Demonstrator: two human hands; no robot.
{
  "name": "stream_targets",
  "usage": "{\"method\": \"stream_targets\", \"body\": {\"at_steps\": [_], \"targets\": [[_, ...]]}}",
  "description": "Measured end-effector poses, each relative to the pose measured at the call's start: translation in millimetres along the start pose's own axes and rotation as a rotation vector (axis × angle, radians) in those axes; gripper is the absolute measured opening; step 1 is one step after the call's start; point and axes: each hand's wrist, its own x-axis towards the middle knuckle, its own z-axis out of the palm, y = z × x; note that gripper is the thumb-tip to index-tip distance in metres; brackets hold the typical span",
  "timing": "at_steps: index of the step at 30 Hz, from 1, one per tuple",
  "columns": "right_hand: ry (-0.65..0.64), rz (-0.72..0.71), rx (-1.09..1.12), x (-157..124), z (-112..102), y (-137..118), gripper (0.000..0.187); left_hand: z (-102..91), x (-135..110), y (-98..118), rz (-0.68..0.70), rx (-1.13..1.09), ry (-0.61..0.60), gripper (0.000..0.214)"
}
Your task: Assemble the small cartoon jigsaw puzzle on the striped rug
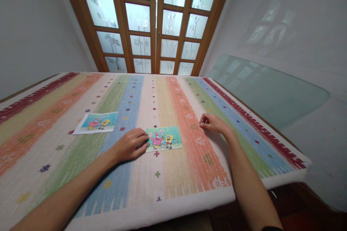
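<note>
A small cartoon jigsaw puzzle [164,138] lies flat on the striped cloth of the table [189,173], near the middle. My left hand [131,145] rests on the cloth with its fingers curled, the fingertips touching the puzzle's left edge. My right hand [213,122] sits to the right of the puzzle, apart from it, with fingers pinched together against the cloth; whether it holds a piece is not visible. A printed picture [98,122] with the same cartoon figures lies further left, out of reach of both hands.
The table's front edge runs close to me and its right edge slants past my right arm. A sheet of glass [268,90] leans on the right wall. Wooden doors with frosted panes [154,21] stand behind the table.
</note>
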Motion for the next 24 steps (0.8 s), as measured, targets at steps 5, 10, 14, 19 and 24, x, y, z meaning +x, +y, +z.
{"method": "stream_targets", "body": {"at_steps": [5,10,14,19,24], "targets": [[-0.042,-0.27,0.273,7,24,-41,0.007,-0.9,2,1,-0.006,0.01,-0.015,0.019],[-0.146,-0.58,0.334,2,61,-103,0.013,-1.4,2,2,-0.011,0.011,-0.02,0.019],[-0.059,-0.737,0.32,-4,77,-124,0.019,-1.0,2,2,-0.027,0.009,-0.025,0.019],[0.114,-0.652,0.276,-3,77,-116,0.016,-1.0,2,2,-0.021,-0.003,-0.023,0.019],[0.093,-0.749,0.199,-10,78,-113,0.008,-1.7,2,2,-0.025,-0.003,-0.017,0.018]]}}
